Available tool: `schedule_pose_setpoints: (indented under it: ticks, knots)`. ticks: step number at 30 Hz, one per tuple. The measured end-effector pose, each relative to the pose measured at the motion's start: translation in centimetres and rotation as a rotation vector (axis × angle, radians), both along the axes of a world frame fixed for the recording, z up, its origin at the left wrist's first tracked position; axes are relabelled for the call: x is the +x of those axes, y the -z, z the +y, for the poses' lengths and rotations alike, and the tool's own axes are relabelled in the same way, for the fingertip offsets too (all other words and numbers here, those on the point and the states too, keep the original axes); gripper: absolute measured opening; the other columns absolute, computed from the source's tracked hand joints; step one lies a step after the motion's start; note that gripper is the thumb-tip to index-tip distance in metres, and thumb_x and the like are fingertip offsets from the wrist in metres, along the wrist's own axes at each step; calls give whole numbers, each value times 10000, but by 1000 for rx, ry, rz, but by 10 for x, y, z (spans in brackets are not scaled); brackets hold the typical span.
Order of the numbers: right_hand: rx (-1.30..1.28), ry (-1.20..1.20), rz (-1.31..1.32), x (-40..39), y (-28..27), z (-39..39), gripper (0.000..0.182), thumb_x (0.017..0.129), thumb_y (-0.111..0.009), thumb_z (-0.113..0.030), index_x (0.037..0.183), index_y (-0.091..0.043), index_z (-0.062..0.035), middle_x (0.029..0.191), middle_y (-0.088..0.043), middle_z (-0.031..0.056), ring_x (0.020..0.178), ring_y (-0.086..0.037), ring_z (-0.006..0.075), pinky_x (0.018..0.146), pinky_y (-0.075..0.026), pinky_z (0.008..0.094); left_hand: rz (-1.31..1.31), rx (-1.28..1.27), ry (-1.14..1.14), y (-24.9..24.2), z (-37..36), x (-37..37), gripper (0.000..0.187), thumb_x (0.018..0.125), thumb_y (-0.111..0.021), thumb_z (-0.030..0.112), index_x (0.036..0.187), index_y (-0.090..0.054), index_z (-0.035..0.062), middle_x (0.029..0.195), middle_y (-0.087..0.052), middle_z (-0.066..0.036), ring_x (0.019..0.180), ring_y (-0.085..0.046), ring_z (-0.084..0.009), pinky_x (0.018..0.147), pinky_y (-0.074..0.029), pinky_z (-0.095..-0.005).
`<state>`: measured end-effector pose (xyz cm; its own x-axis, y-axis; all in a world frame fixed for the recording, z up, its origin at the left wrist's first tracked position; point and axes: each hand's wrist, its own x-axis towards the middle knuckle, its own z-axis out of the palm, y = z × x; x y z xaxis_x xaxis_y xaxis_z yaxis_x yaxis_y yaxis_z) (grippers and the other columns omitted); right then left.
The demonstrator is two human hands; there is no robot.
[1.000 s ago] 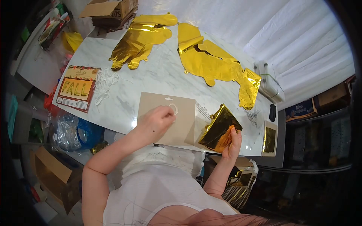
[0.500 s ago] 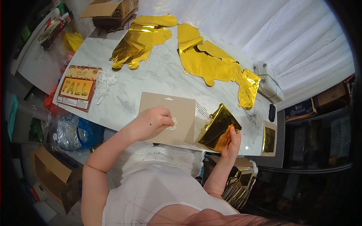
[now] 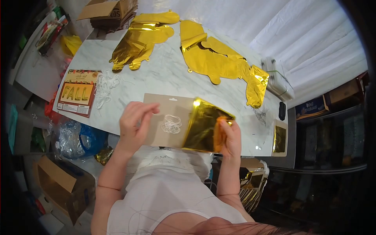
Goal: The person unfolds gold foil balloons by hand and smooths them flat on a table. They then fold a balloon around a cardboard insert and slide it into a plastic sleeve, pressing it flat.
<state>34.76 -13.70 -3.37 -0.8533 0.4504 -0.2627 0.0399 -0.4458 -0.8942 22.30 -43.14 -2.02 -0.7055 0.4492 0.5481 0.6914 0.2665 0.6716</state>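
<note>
My right hand [image 3: 231,138] pinches the right edge of a folded gold foil balloon [image 3: 203,127], which overlaps the right part of a grey-brown cardboard card [image 3: 156,131]. A small coil of white string [image 3: 171,124] lies on the card, left of the foil. Above the card's left side is my left hand [image 3: 135,119], fingers apart and holding nothing. Flat gold foil balloons [image 3: 150,37] spread across the far side of the table, one more [image 3: 219,60] to their right.
A red "FALL" package [image 3: 78,94] and loose white string [image 3: 105,88] lie at the table's left. To the right are a black object [image 3: 282,111], a card with gold foil [image 3: 279,139] and a clear plastic-wrapped stack [image 3: 278,80]. An open carton [image 3: 64,184] stands low on the left.
My left hand has let go of the string coil and drawn back left, its fingers opening. My right hand has brought the folded foil left, over the card.
</note>
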Motion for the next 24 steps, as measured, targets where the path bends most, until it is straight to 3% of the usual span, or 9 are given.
schedule_pose_setpoints:
  ticks: [2,3,5,6,8,11,15,17,24]
  knots:
    - [17,-133,-53,-17,-13,-24,204,1027,-726,-128,1192,-668,-23,1009,-739,49,850,-708,116,750,-576,248,-176,198,-185,-1,-4,13,293,992,-636,55,1264,-730,1,1195,-757,-142,1101,-682,-305,997,-523,-383]
    - [29,-224,-90,-24,-14,-30,200,1028,-726,-129,1188,-668,-22,1002,-738,52,831,-706,117,738,-574,244,-178,194,-180,-4,-4,16,293,992,-636,55,1264,-730,1,1195,-757,-142,1101,-682,-305,997,-523,-383]
    - [48,-262,-101,-40,-3,-45,202,1037,-710,-104,1209,-671,-6,1050,-753,74,862,-720,120,773,-596,260,-10,-32,-145,-12,1,23,459,1031,-604,141,1457,-595,-29,1476,-617,-212,1395,-552,-398,1183,-414,-490]
    - [1,-254,-44,-47,0,-58,209,1041,-702,-92,1225,-671,3,1082,-758,80,896,-724,119,796,-602,271,-8,-37,-141,-13,7,25,459,1031,-604,141,1457,-595,-29,1476,-617,-212,1395,-552,-398,1183,-414,-490]
    - [35,-265,20,-55,5,-65,242,1050,-687,-73,1269,-670,27,1164,-763,89,977,-725,113,848,-606,289,-76,-326,-80,-11,18,29,665,1050,-569,184,1645,-352,-19,1715,-332,-239,1617,-263,-417,1310,-202,-528]
    - [123,-249,51,-60,18,-69,244,1052,-684,-75,1271,-672,34,1177,-762,82,993,-717,104,872,-595,279,-80,-484,-44,20,26,27,793,1047,-593,242,1696,-214,-10,1771,-185,-241,1651,-154,-414,1319,-136,-563]
    - [213,-283,23,-59,21,-66,254,1050,-692,-83,1274,-677,37,1187,-758,75,1002,-700,88,877,-574,258,1,-609,-141,47,32,23,791,1067,-581,350,1685,-252,-18,1761,-209,-251,1639,-189,-419,1308,-153,-584]
    - [500,-315,-80,-60,25,-59,270,1054,-688,-83,1293,-653,36,1082,-741,29,920,-655,57,810,-535,218,7,-613,-147,49,32,23,782,1070,-572,391,1676,-288,-14,1752,-233,-253,1628,-221,-417,1303,-179,-580]
    - [744,-141,-68,-63,11,-66,335,1032,-685,-62,1346,-589,-1,834,-632,-24,697,-520,26,623,-438,212,0,-606,-160,48,33,24,757,1078,-552,429,1656,-343,-13,1737,-267,-263,1613,-263,-415,1302,-210,-549]
